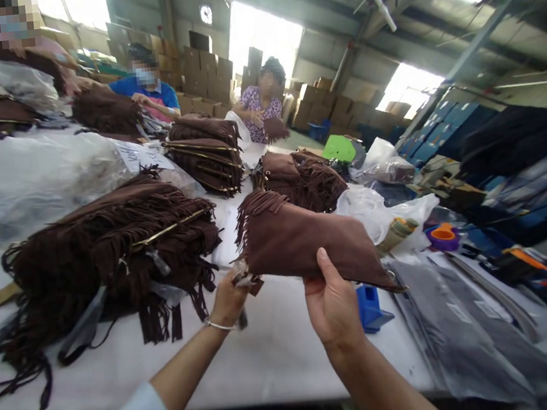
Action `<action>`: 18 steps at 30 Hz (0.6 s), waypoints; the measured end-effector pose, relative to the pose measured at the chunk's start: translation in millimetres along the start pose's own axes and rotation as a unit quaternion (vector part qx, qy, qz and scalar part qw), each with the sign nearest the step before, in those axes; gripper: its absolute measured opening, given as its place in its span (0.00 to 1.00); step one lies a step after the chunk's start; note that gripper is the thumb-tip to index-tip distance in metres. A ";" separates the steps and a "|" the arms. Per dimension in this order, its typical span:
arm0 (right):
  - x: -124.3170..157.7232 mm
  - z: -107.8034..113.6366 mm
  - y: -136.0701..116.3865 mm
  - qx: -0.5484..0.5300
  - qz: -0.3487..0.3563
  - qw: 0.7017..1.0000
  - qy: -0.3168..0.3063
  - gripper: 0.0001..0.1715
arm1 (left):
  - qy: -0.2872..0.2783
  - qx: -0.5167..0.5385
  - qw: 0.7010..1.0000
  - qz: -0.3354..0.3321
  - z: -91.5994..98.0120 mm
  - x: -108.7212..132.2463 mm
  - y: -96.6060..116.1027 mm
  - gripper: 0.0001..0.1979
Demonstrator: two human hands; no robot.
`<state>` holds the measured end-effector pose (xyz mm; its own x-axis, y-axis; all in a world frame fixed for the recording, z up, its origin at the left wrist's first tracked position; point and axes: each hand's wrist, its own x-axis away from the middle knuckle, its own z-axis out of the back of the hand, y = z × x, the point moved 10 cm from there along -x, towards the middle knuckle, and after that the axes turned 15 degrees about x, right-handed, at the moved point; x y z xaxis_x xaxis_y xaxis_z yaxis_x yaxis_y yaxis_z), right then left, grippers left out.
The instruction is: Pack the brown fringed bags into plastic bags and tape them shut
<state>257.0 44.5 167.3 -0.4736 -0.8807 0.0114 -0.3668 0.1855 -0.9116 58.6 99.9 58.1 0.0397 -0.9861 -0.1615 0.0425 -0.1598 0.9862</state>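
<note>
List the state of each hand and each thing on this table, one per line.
left hand: closed on the near corner of the brown fringed bag
right hand: gripping the bag's lower edge, thumb on top
brown fringed bag: held up off the table, flat, fringe at its far end
pile of fringed bags: stacked, fringe hanging loose
blue block: resting on the table
grey sheets: lying flat, overlapping
</note>
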 end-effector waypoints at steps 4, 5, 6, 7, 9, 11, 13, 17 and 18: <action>10.7 20.9 19.2 -0.013 -0.012 1.000 0.011 0.28 | -0.046 -0.160 0.985 -0.035 60.1 7.6 26.4 0.25; 17.0 31.3 38.3 -0.017 -0.038 0.999 0.013 0.28 | -0.069 -0.240 0.968 -0.033 71.7 13.8 27.1 0.26; 25.8 42.8 64.6 -0.020 -0.083 0.996 0.013 0.28 | -0.093 -0.319 0.943 -0.026 80.4 20.9 24.3 0.27; 38.1 53.7 97.3 -0.018 -0.153 0.988 0.005 0.28 | -0.121 -0.390 0.913 -0.011 85.8 28.7 17.1 0.27; 76.6 71.9 166.5 0.010 -0.333 0.942 -0.041 0.29 | -0.187 -0.483 0.855 0.029 87.4 46.4 -6.4 0.24; 118.6 82.7 208.4 0.071 -0.457 0.877 -0.131 0.29 | -0.242 -0.530 0.811 0.061 82.4 64.0 -31.7 0.19; 136.6 82.0 212.8 0.149 -0.449 0.845 -0.250 0.27 | -0.260 -0.546 0.794 0.067 79.7 75.4 -47.4 0.19; 103.6 57.6 161.6 0.414 -0.080 0.799 -0.429 0.19 | -0.218 -0.569 0.793 0.017 93.9 80.7 -46.6 0.27; 96.2 52.4 152.6 0.480 0.027 0.754 -0.448 0.19 | -0.203 -0.572 0.795 0.003 100.3 81.3 -43.4 0.28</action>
<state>197.5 -34.7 7.7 0.4217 -0.9038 0.0730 0.5856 0.2100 -0.7829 -40.2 22.1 5.7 -0.2714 -0.9576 0.0965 0.9328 -0.2370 0.2714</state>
